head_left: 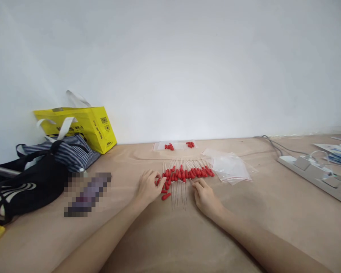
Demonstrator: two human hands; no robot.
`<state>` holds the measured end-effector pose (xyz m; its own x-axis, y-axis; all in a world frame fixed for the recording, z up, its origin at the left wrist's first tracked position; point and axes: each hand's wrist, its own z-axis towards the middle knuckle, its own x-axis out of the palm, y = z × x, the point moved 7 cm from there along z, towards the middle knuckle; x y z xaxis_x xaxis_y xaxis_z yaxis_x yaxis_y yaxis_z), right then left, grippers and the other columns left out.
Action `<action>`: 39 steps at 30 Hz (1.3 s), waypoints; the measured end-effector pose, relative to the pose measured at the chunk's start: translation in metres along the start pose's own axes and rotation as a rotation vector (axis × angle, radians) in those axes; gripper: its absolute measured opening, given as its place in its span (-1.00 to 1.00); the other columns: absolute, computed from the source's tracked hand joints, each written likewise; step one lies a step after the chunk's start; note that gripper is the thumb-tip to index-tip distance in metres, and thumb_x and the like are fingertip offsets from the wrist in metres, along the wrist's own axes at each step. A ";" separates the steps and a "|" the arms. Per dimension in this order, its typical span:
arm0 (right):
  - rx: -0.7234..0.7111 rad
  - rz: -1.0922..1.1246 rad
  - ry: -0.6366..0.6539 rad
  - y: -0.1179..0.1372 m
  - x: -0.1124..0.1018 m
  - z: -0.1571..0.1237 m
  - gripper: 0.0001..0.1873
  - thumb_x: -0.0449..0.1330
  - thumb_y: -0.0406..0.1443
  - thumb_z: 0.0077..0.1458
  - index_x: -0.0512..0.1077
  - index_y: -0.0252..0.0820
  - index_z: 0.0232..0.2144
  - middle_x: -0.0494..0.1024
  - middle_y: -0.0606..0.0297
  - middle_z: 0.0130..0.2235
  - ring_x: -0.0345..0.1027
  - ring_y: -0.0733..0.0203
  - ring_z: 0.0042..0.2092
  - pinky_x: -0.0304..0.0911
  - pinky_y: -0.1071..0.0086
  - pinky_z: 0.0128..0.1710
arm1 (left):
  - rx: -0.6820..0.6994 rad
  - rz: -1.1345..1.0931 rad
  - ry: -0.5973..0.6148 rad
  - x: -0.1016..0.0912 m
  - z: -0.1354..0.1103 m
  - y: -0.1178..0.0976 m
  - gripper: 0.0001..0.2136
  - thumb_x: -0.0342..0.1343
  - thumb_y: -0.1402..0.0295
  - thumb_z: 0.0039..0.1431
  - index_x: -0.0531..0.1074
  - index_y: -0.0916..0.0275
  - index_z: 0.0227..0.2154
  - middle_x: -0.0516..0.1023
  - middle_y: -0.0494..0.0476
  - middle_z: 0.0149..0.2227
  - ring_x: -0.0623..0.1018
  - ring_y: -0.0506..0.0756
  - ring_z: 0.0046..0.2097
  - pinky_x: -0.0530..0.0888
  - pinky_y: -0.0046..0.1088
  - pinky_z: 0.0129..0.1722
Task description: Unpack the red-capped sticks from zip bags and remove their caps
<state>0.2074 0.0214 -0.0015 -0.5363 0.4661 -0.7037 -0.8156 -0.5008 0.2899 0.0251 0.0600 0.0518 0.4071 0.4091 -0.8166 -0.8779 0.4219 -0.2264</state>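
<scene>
Many red rubber bulbs lie in a row on the brown tabletop, with thin clear dropper tubes fanning out above and below them. At the row's left end, my left hand rests over several loose red bulbs, its thumb and index finger apart and curved about them. A single loose bulb lies just to the right of that hand. My right hand is below the row's right part, fingertips pinched together on what looks like a thin clear tube; most of it is hidden.
Clear plastic bags lie to the right, and another bag with red bulbs lies near the wall. A white power strip with plugs and cables is at far right. Yellow, striped and black bags stand left.
</scene>
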 end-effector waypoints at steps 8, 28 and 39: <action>-0.051 0.089 0.069 0.019 -0.001 0.001 -0.83 -0.05 -0.40 0.09 0.34 -0.23 -0.40 0.38 0.20 -0.34 0.29 0.24 -0.29 0.23 0.39 -0.28 | -0.212 0.218 0.166 0.031 0.035 0.005 -0.71 0.01 0.16 -0.04 0.37 0.23 -0.70 0.42 0.16 -0.52 0.43 0.18 -0.30 0.30 -0.32 -0.32; -0.324 -0.080 -0.040 0.033 -0.023 0.007 -0.64 0.07 -0.25 0.06 0.28 -0.16 -0.06 0.38 0.20 -0.04 0.12 0.12 0.01 -0.14 0.11 0.04 | 0.540 0.149 -0.069 -0.007 -0.044 -0.050 -0.84 -0.06 0.39 0.12 0.36 0.27 -0.50 0.40 0.11 -0.39 0.36 0.08 -0.31 0.29 -0.36 -0.29; -0.480 -0.070 -0.132 0.050 -0.021 0.001 -0.86 0.03 -0.34 0.09 0.40 -0.14 -0.34 0.42 0.43 -0.59 0.26 0.31 -0.31 -0.21 0.09 0.05 | 0.597 -0.074 -0.164 0.002 -0.054 -0.064 -0.84 -0.06 0.40 0.14 0.37 0.27 -0.26 0.49 0.14 -0.25 0.41 0.10 -0.13 0.30 -0.29 -0.09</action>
<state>0.1777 -0.0126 0.0284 -0.5319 0.5833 -0.6139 -0.6754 -0.7295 -0.1081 0.0681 -0.0097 0.0364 0.5368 0.4601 -0.7072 -0.5728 0.8142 0.0950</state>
